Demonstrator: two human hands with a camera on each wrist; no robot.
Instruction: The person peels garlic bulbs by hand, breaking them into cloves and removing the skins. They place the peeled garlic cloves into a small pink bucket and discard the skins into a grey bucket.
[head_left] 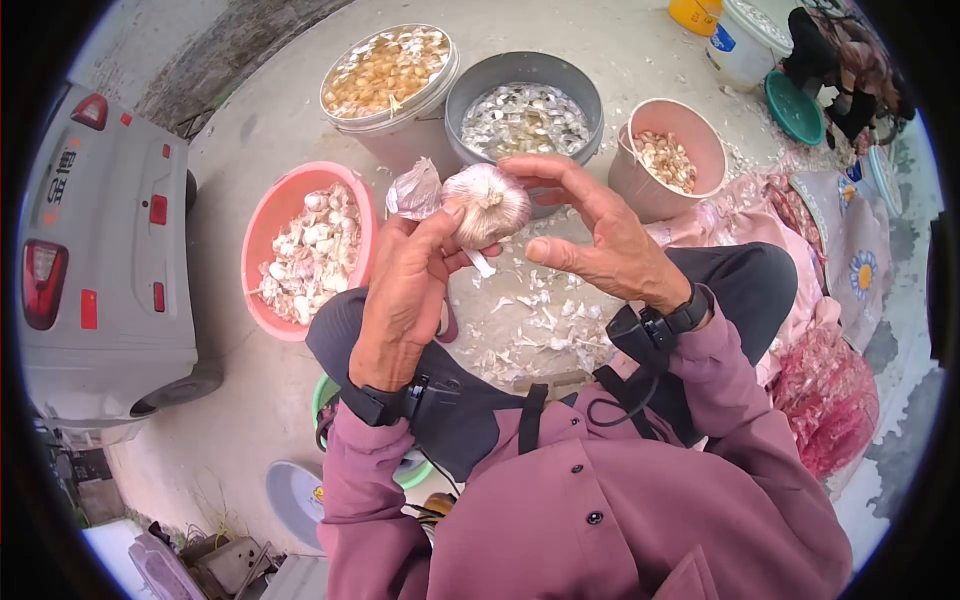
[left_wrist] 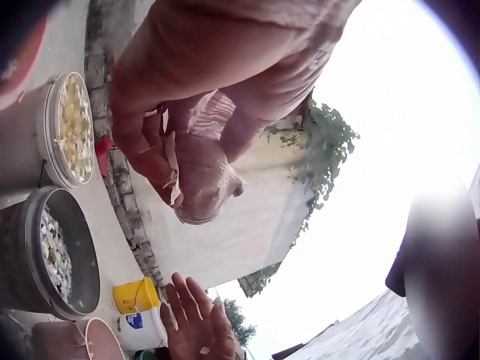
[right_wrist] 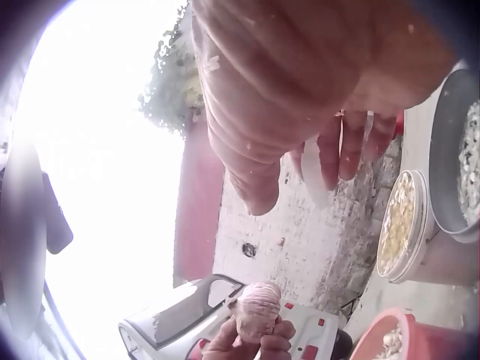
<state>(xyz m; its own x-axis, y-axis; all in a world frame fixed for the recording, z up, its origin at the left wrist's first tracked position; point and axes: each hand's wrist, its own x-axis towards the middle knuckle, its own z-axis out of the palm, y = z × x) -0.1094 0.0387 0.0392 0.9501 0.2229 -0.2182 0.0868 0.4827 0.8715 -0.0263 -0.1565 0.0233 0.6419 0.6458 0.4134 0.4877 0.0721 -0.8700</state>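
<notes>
In the head view the left hand point(head_left: 405, 285) holds two garlic bulbs: a large round whitish-purple bulb point(head_left: 486, 206) with its stem pointing down, and a smaller purplish one point(head_left: 415, 190) beside it. The left wrist view shows the left hand's fingers point(left_wrist: 142, 150) around a bulb point(left_wrist: 201, 180). Just right of the large bulb is the right hand point(head_left: 610, 235), thumb and fingers spread with a gap between them. Its palm faces the left wrist camera, with a small pale flake on it. The right wrist view shows a bulb point(right_wrist: 258, 309) in the left hand, away from the right hand.
A pink basin of garlic point(head_left: 257, 245) stands at left, near a parked vehicle point(head_left: 120, 260). Ahead are a white bucket point(head_left: 400, 130), a grey tub point(head_left: 594, 140) and a pink bucket point(head_left: 625, 180). Peelings point(head_left: 540, 320) litter the ground between the legs; a red mesh bag point(head_left: 825, 400) lies at right.
</notes>
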